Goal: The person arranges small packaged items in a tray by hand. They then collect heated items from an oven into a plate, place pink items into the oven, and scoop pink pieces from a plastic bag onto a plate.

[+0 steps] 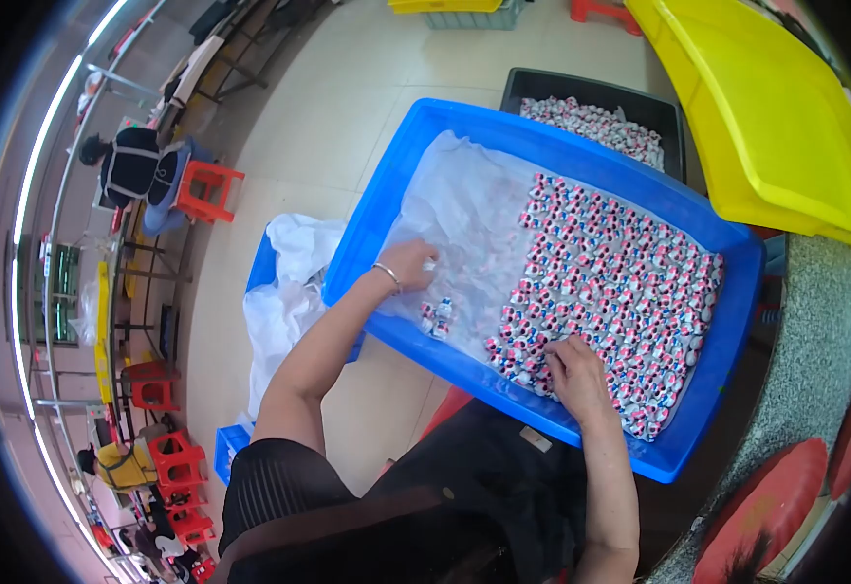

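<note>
A blue tray (732, 326) lies in front of me, lined with a thin white sheet (460, 185). Many small white, pink and blue figurines (610, 282) stand close together in rows on its right part. My left hand (408, 266), with a bracelet at the wrist, is at the tray's left side over the sheet. Its fingers are curled around a small whitish thing that I cannot make out. A few loose figurines (437, 316) lie below it. My right hand (576, 375) is over the near edge of the rows, fingertips bent together and touching the figurines; what they pinch is hidden.
Behind the tray is a black crate (674, 127) of similar pieces. A yellow bin (766, 107) leans at the upper right, above a speckled counter (795, 341). White sheets (284, 311) hang over a blue container at the left. People sit near red stools (208, 190) farther left.
</note>
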`<state>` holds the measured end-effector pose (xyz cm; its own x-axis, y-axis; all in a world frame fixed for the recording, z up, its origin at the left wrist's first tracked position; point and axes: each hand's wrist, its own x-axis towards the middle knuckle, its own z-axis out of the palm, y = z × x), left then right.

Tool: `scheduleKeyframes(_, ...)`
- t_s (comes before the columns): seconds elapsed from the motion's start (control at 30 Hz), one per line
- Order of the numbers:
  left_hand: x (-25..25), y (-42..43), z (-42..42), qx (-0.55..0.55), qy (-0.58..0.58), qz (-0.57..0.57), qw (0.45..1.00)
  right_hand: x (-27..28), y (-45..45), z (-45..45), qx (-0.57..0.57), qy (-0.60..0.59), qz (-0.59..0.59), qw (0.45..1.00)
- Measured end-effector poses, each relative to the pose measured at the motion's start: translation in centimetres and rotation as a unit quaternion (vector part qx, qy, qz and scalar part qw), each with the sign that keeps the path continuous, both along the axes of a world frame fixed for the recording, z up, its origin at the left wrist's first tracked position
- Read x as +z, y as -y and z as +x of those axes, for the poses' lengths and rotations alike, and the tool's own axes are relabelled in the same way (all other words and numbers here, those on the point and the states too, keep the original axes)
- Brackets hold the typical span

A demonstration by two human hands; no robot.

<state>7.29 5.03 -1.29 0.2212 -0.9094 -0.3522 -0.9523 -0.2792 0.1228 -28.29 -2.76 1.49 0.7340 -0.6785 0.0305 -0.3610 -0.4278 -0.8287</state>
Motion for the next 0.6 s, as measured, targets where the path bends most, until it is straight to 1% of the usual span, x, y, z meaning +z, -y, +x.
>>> scheduleKeyframes(0.03,1.4,0.8,-0.5,0.039,-0.115,-0.03,0.992,-0.2,0.0,0.0,0.003,0.001,-0.013,1.0)
scheduleKeyframes(0.07,2.5,1.2,-1.0,0.08,-0.229,-0.056,0.968,-0.3,-0.1,0.0,0.008,0.001,-0.024,1.0)
scheduleKeyframes(0.1,2.9,1.9,-1.6,0.078,-0.229,-0.055,0.969,-0.2,0.0,0.1,0.014,0.0,-0.023,1.0)
scheduleKeyframes(0.13,2.9,2.9,-2.7,0.125,-0.339,-0.081,0.929,-0.1,0.0,0.1,0.013,0.0,-0.022,1.0)
scheduleKeyframes(0.17,2.9,3.9,-3.8,0.169,-0.443,-0.106,0.874,0.0,0.0,0.1,0.015,0.002,-0.021,1.0)
scheduleKeyframes(0.27,2.9,6.9,-6.3,0.195,-0.433,-0.076,0.877,0.0,0.1,-0.1,0.015,0.005,-0.022,1.0)
scheduleKeyframes(0.3,1.7,7.8,-6.7,0.194,-0.434,-0.073,0.877,0.0,0.0,-0.2,0.015,0.006,-0.023,1.0)
scheduleKeyframes(0.33,0.2,8.6,-6.7,0.115,-0.401,-0.173,0.892,0.0,0.0,-0.2,0.013,0.005,-0.021,1.0)
scheduleKeyframes(0.37,-1.2,9.3,-6.7,0.033,-0.363,-0.27,0.891,0.2,0.0,-0.3,0.012,0.003,-0.018,1.0)
scheduleKeyframes(0.5,-3.1,11.1,-6.7,0.008,-0.348,-0.267,0.899,0.2,0.0,-0.2,0.011,-0.002,-0.012,1.0)
scheduleKeyframes(0.6,-4.2,11.3,-6.6,-0.005,-0.333,-0.287,0.898,0.3,0.1,-0.1,0.017,-0.013,-0.013,1.0)
